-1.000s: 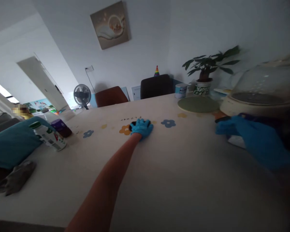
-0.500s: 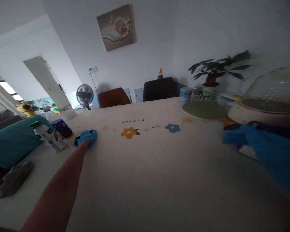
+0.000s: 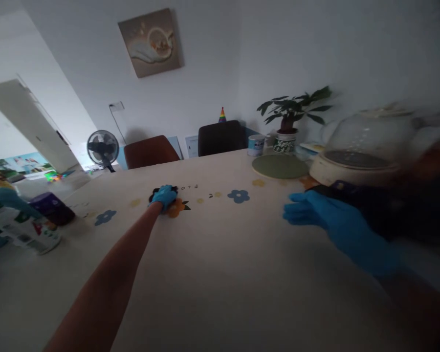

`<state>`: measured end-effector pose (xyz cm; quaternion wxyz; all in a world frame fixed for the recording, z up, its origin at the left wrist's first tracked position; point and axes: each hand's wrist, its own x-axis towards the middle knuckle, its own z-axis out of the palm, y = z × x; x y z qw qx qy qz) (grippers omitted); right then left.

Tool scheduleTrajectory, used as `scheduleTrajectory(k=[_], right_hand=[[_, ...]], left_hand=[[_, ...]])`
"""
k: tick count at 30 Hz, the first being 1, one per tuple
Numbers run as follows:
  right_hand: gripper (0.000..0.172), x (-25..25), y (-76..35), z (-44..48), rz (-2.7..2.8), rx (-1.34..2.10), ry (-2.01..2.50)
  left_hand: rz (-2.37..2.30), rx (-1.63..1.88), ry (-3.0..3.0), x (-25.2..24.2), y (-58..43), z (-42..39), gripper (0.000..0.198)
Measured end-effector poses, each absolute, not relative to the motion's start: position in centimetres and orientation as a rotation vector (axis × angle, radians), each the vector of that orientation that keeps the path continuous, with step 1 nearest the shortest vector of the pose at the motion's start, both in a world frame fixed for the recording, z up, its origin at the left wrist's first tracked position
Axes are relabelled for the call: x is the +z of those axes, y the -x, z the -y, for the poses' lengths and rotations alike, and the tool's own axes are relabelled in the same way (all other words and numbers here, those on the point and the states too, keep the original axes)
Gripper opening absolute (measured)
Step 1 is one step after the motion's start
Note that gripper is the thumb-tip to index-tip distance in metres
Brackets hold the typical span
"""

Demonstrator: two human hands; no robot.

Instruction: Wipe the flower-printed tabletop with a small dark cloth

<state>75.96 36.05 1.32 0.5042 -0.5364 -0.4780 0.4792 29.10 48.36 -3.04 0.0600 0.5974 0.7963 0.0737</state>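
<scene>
The left hand [image 3: 164,196] has its fingers closed over a dark cloth [image 3: 160,192], pressed on the desk [image 3: 220,274] by the orange flower print. The right hand [image 3: 317,217] lies flat, fingers spread, holding nothing. A wide sweep leftward could topple the bottle [image 3: 29,234].

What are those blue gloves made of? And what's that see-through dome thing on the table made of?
The glove on the left hand and the one on the right hand look like thin, smooth rubbery material, maybe nitrile or latex: they cling tight and are even blue. The dome lid looks like clear glass or plastic, slightly shiny; the blur leaves open which. The left hand presses a dark cloth, probably soft fabric.
</scene>
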Motion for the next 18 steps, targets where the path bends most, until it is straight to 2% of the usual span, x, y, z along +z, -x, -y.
scheduleTrajectory(k=[5, 10, 15, 18], right_hand=[[0.038, 0.5, -75.6, -36.7, 0.938, 1.623, 0.917], [0.058, -1.2, -76.0, -37.7, 0.729, 1.834, 0.736], [0.069, -1.5, -76.2, -37.5, 0.651, 1.891, 0.654], [0.072, -1.3, -76.1, -37.3, 0.623, 1.888, 0.667]], left_hand=[[-2.044, 0.273, -2.090, -3.3, -40.6, -52.6, 0.049], [-1.805, 0.284, -2.234, -4.1, -49.8, -54.2, 0.073], [-1.756, 0.199, -2.380, -4.0, -52.2, -54.6, 0.060], [-1.843, 0.161, -2.389, -3.7, -50.7, -54.7, 0.060]])
